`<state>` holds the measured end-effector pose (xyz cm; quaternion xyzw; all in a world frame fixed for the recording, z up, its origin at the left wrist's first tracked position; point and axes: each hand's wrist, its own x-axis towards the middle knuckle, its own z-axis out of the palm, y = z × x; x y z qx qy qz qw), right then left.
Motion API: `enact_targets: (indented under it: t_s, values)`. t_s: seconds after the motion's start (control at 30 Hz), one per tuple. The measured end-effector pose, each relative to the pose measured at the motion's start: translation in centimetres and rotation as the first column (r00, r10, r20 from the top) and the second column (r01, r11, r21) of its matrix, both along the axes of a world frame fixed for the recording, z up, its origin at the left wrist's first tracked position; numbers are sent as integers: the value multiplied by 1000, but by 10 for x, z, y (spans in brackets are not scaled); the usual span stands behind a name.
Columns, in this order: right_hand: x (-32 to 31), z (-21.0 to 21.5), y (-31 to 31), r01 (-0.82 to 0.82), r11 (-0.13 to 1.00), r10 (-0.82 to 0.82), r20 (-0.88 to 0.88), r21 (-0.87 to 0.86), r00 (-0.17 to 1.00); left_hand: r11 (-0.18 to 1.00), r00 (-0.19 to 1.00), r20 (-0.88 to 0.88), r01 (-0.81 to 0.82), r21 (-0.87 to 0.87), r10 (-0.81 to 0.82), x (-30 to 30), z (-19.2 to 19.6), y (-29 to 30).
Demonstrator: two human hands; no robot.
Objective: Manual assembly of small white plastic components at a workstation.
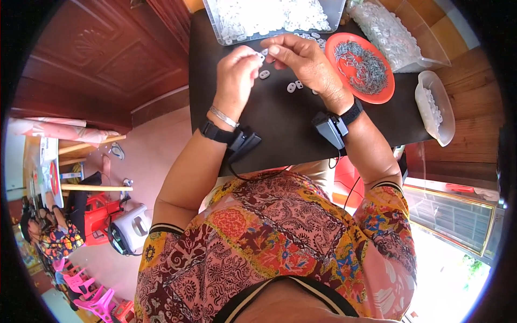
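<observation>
Over the near edge of the black table [285,132], a thin dark cable [253,178], curving down from the black wrist strap [211,132] on the left forearm. Farther in, between the wrists, two small white oval plastic pieces [291,87], lying close together; by the right edge, a translucent white plastic tray [444,135] with more such pieces inside. Above the table's far half, the left hand [237,72], thumb and fingers pinching a white oval two-holed piece [262,55]; just opposite, the right hand [308,60], thumb and forefinger bent toward that same piece, impossible to tell whether gripping anything. Just right of these fingers, a round orange-red plate [371,99] of silvery screws [377,75]. At the far edge, a clear plastic bin [214,20] heaped with white pieces; toward the far right corner, a bulging clear plastic bag [393,37], likewise filled.
</observation>
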<state>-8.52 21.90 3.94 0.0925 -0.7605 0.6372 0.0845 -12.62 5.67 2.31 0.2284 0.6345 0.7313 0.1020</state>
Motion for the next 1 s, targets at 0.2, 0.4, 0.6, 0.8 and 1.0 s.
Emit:
enact_targets:
  t_s: [0.2, 0.4, 0.6, 0.8, 1.0]
  values:
    - [-6, -21, 6, 146, 776, 27, -264, 613, 964, 959, 977, 192, -137, 249, 89, -17, -7, -7]
    - [-11, -27, -1, 112, 640, 98, -226, 760, 969, 974, 981, 184, -94, 205, 56, -15, -5, -5]
    - [-12, -16, 7, -23, 957, -26, 164, 290, 986, 973, 985, 168, -67, 219, 30, -12, -2, -7]
    - [-8, -6, 2, -70, 978, 96, 126, -198, 987, 931, 940, 232, 170, 323, -252, -7, -1, -3]
    - [-4, -8, -5, 55, 956, -32, 82, -288, 996, 932, 937, 215, 206, 298, -275, -8, -1, -1]
